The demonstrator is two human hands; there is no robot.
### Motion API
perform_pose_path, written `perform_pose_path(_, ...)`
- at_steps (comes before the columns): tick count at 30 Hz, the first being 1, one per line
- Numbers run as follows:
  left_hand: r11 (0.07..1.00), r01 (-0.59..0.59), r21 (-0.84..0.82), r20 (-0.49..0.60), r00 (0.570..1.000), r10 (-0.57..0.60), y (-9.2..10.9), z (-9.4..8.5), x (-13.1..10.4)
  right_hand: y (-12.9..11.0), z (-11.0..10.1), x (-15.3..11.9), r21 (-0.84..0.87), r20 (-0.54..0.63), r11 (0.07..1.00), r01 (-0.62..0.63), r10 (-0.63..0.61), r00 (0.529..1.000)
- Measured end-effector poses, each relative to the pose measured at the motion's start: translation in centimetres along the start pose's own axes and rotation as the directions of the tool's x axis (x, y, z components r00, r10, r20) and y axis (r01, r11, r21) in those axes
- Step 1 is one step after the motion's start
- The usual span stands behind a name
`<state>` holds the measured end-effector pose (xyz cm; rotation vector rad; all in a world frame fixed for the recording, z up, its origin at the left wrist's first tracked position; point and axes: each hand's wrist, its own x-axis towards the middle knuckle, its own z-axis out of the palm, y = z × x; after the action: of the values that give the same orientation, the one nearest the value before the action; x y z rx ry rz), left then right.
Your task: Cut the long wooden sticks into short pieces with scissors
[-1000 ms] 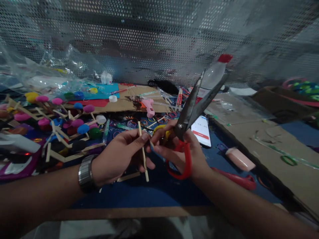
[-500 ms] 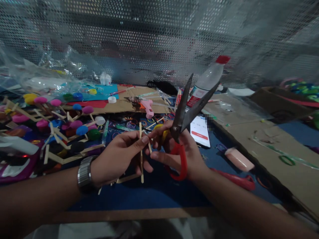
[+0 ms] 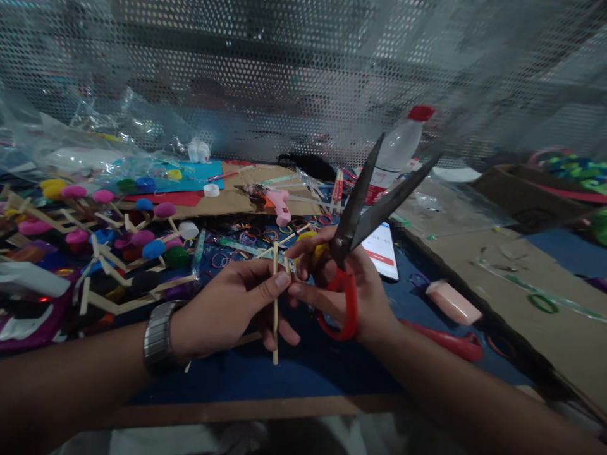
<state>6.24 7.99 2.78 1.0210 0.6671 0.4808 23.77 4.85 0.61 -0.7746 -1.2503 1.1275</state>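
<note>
My left hand is closed, thumb and fingers pinching a thin wooden stick that stands nearly upright. Behind the thumb tip shows the end of a second small wooden piece, which the fingertips of both hands meet around. A pair of scissors with a red handle hangs on my right hand, its dark blades spread and pointing up and away. Something yellow shows at the right fingers; what it is I cannot tell.
Wooden-stick frames with coloured pompoms crowd the left. Farther back lie a pink glue gun, cardboard and a bottle. A lit phone, a pink block and a red object are on the right.
The stick in my left hand has shifted slightly right and down. My right hand and the scissors have moved a little right, with the blades tilting further right.
</note>
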Motion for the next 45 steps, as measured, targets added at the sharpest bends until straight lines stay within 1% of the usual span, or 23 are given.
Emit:
perform_pose_path(3, 1.0, 0.002, -0.012, 0.027, 1.0, -0.002, 0.0, 0.1, 0.0, 0.1, 0.1, -0.1, -0.002, -0.008, 1.0, 0.009, -0.009, 1.0)
perform_pose_path(6, 1.0, -0.02, 0.004, 0.027, 0.999, 0.02, 0.0, 0.1, -0.1, 0.0, 0.1, -0.1, -0.001, -0.001, 1.0, 0.017, -0.017, 1.0)
perform_pose_path(11, 0.985, -0.076, 0.157, -0.072, 0.994, 0.088, 0.8, 0.1, -0.3, -0.5, -0.5, 0.1, -0.041, -0.046, 0.998, 0.039, -0.041, 0.998)
perform_pose_path(13, 0.968, -0.109, 0.228, -0.094, 0.987, 0.133, 1.1, 0.0, -0.3, -0.8, -0.7, 0.2, -0.076, -0.04, 0.997, -0.015, 0.012, 0.999)
perform_pose_path(16, 0.919, -0.155, 0.363, -0.081, 0.977, 0.197, 1.3, -0.1, -0.5, -0.9, -0.7, 0.3, -0.074, -0.019, 0.99, -0.124, 0.123, 0.992)
perform_pose_path(19, 0.879, -0.133, 0.458, -0.044, 0.984, 0.171, 1.1, -0.1, -0.7, -0.8, -0.3, 0.2, -0.003, -0.027, 0.987, -0.163, 0.163, 0.986)
perform_pose_path(22, 0.872, -0.109, 0.477, -0.025, 0.99, 0.138, 0.9, 0.0, -0.9, -0.5, -0.1, 0.2, 0.036, -0.032, 0.985, -0.167, 0.168, 0.985)
perform_pose_path(26, 0.86, -0.06, 0.507, -0.068, 0.992, 0.11, 0.8, -0.1, -0.9, -0.4, -0.1, 0.3, 0.061, -0.06, 0.988, -0.144, 0.148, 0.987)
perform_pose_path(30, 0.79, -0.073, 0.608, -0.074, 0.986, 0.148, 0.9, -0.1, -0.8, -0.5, 0.0, 0.4, 0.087, -0.041, 0.975, -0.203, 0.208, 0.977)
perform_pose_path(32, 0.76, -0.081, 0.644, -0.071, 0.984, 0.165, 0.9, -0.1, -0.7, -0.5, 0.1, 0.4, 0.083, -0.035, 0.975, -0.206, 0.209, 0.977)
perform_pose_path(34, 0.757, -0.076, 0.649, -0.081, 0.982, 0.168, 0.9, -0.2, -0.6, -0.5, 0.2, 0.3, 0.068, -0.043, 0.981, -0.182, 0.185, 0.982)
perform_pose_path(36, 0.779, -0.067, 0.623, -0.095, 0.983, 0.16, 1.0, -0.2, -0.5, -0.6, 0.3, 0.3, 0.047, -0.055, 0.988, -0.15, 0.153, 0.987)
perform_pose_path(42, 0.905, -0.013, 0.426, -0.122, 0.99, 0.072, 0.6, 0.2, -0.6, -0.8, 0.3, 0.3, 0.047, -0.078, 0.994, -0.095, 0.098, 0.992)
perform_pose_path(43, 0.917, -0.018, 0.398, -0.138, 0.987, 0.079, 0.6, 0.2, -0.6, -0.8, 0.3, 0.2, 0.048, -0.067, 0.994, -0.094, 0.097, 0.993)
perform_pose_path(45, 0.933, -0.06, 0.355, -0.185, 0.974, 0.133, 0.6, 0.1, -0.6, -0.9, 0.2, 0.0, 0.041, -0.009, 0.993, -0.111, 0.111, 0.994)
